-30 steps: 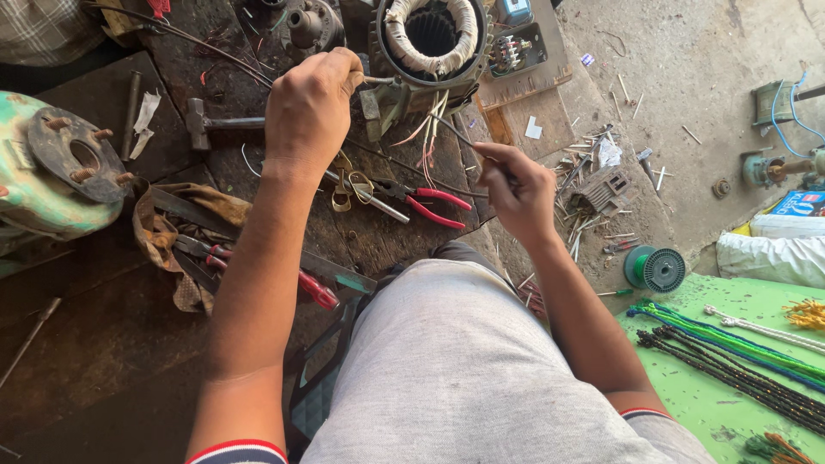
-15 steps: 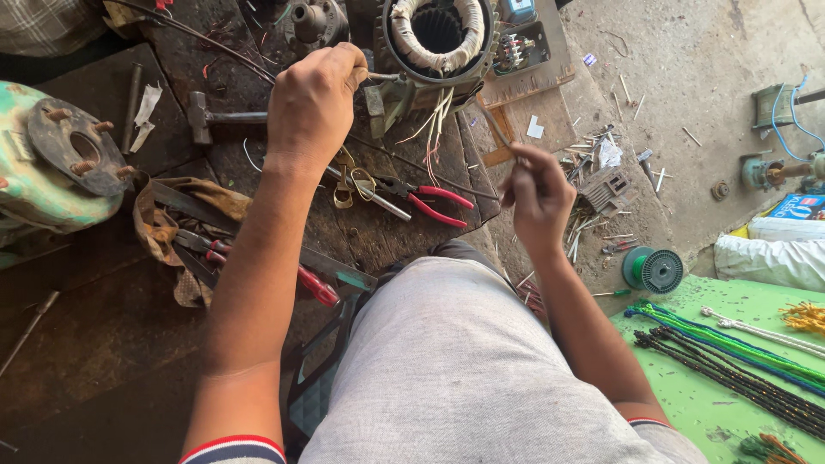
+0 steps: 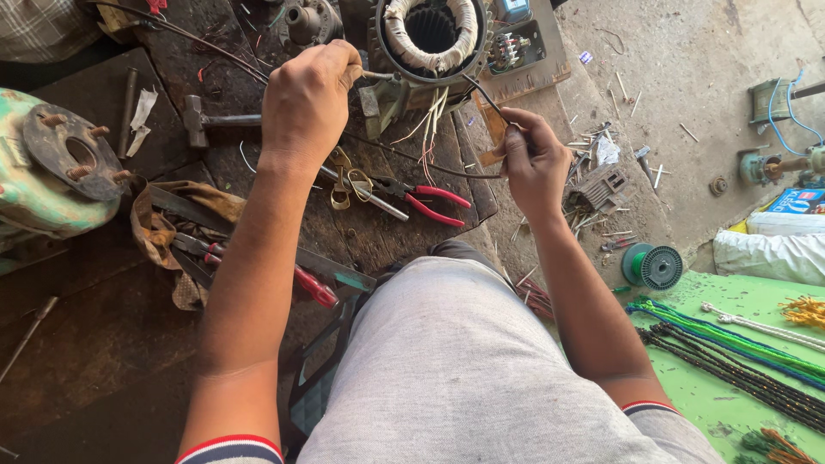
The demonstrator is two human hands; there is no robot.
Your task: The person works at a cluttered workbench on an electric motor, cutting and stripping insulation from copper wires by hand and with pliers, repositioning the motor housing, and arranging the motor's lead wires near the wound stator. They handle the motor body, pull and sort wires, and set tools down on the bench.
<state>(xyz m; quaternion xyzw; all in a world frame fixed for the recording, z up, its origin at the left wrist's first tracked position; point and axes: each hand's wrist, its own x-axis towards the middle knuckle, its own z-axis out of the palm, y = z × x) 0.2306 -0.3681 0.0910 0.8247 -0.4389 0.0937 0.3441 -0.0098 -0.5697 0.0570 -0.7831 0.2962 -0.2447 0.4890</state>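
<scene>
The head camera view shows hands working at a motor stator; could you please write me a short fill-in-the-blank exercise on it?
1. The right hand pinches a thin dark ____ that runs toward the stator.
2. The pliers on the bench have ____ handles.
3. The hammer lies to the ____ of the left hand in the picture.
4. The spool on the floor is ____.

Missing words: wire; red; left; green

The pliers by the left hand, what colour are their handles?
Red handles on the pliers, clearest in the head view.
</scene>
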